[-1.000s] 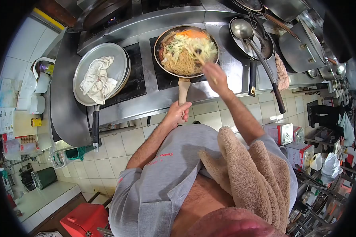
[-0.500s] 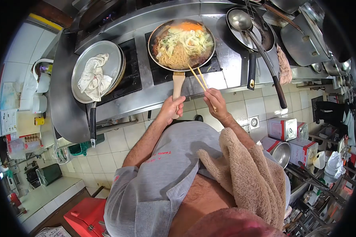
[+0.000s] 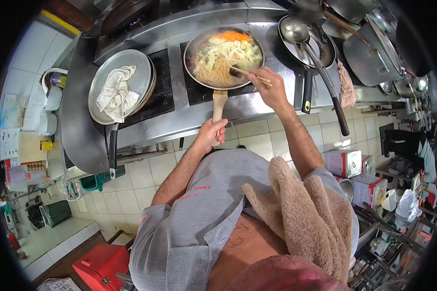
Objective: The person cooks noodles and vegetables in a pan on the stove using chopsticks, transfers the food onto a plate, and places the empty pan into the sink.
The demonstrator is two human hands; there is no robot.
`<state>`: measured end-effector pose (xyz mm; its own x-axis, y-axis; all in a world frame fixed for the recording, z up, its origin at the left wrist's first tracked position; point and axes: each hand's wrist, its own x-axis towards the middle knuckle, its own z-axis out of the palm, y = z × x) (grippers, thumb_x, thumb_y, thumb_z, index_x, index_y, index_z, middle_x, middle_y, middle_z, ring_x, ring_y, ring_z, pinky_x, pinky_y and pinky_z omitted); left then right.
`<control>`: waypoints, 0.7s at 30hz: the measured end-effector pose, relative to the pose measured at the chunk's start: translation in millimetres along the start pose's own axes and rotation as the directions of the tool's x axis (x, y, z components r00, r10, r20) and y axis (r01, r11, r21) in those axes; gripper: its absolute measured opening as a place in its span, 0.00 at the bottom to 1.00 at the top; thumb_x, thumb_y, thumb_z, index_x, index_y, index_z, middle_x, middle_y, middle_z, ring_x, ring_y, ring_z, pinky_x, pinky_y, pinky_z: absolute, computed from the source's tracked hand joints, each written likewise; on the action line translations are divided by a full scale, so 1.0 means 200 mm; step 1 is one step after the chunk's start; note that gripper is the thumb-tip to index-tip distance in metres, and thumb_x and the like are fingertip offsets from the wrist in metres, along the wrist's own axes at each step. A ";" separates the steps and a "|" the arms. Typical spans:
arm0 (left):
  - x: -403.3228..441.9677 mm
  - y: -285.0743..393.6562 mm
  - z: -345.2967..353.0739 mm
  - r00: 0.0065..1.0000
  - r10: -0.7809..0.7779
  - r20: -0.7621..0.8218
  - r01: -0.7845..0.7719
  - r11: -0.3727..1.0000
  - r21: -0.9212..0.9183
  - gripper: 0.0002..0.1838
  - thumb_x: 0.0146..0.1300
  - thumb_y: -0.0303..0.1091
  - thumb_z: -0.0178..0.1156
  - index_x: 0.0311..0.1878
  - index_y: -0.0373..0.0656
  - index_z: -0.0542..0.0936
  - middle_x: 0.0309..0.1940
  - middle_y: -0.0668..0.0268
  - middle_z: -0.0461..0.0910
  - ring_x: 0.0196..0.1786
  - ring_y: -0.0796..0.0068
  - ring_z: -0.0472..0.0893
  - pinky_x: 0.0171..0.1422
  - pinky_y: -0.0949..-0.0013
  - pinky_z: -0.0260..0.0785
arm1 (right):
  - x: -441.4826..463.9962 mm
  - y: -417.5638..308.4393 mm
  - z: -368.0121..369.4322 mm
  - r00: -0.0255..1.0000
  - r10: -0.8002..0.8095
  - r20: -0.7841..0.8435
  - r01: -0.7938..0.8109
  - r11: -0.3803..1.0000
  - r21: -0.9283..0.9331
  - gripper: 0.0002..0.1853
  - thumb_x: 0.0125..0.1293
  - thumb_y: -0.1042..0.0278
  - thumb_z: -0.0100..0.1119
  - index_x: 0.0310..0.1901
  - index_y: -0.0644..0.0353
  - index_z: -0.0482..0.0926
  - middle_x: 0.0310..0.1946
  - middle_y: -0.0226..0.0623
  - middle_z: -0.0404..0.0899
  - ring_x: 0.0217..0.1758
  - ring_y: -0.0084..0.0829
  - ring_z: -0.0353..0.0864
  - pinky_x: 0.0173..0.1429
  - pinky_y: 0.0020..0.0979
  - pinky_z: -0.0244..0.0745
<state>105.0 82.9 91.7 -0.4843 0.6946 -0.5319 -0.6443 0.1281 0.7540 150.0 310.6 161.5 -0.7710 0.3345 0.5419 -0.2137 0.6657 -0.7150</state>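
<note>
Wrapped around the pale handle point(image 3: 219, 104) of a frying pan point(image 3: 187, 67) is my left hand point(image 3: 212, 134). The pan sits on the stove and holds noodles point(image 3: 213, 72), chopped cabbage point(image 3: 228, 52) and orange strips point(image 3: 232, 36), with light steam over them. My right hand point(image 3: 272, 88) is closed on wooden chopsticks point(image 3: 251, 73) at the pan's lower right rim. Their tips are in the food beside a dark piece point(image 3: 235, 71).
On the left burner a steel lid point(image 3: 98, 92) carries a crumpled white cloth point(image 3: 115, 94). To the right lie a ladle point(image 3: 294, 31), a black-handled pan point(image 3: 308, 92) and a large pot point(image 3: 369, 53). A pink cloth point(image 3: 346, 86) hangs near the counter edge.
The chopsticks, below the pan's rim half a second ago, now reach into the food. My right hand has moved up toward the pan. My left hand keeps its hold on the handle.
</note>
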 end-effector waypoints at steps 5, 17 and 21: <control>-0.01 -0.01 -0.01 0.999 -0.027 0.017 0.027 0.999 -0.020 0.14 0.60 0.40 0.60 0.34 0.43 0.67 0.19 0.71 0.68 0.14 0.82 0.66 0.17 0.73 0.62 | 0.06 -0.06 0.02 1.000 -0.012 -0.020 0.011 0.999 -0.033 0.06 0.61 0.70 0.61 0.35 0.64 0.80 0.26 0.37 0.78 0.28 0.29 0.77 0.33 0.29 0.70; -0.04 0.03 -0.06 0.999 -0.021 -0.045 0.024 0.999 0.049 0.10 0.60 0.34 0.58 0.33 0.42 0.68 0.17 0.72 0.67 0.13 0.82 0.65 0.15 0.72 0.61 | 0.04 -0.10 -0.17 0.987 -0.092 0.133 0.102 0.993 -0.067 0.06 0.58 0.72 0.63 0.34 0.65 0.80 0.28 0.41 0.78 0.32 0.38 0.79 0.37 0.33 0.74; 0.03 0.03 -0.05 0.998 0.047 -0.045 -0.043 0.994 0.096 0.10 0.61 0.34 0.57 0.32 0.42 0.67 0.16 0.71 0.66 0.12 0.82 0.65 0.15 0.72 0.61 | -0.06 -0.10 -0.21 0.960 -0.050 0.277 0.069 0.996 -0.059 0.06 0.57 0.73 0.63 0.35 0.64 0.80 0.32 0.40 0.78 0.35 0.39 0.79 0.40 0.33 0.75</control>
<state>93.1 80.7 89.3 -0.5402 0.6676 -0.5123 -0.5633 0.1655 0.8095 188.1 320.9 187.1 -0.8953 0.1030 0.4335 -0.2307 0.7252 -0.6488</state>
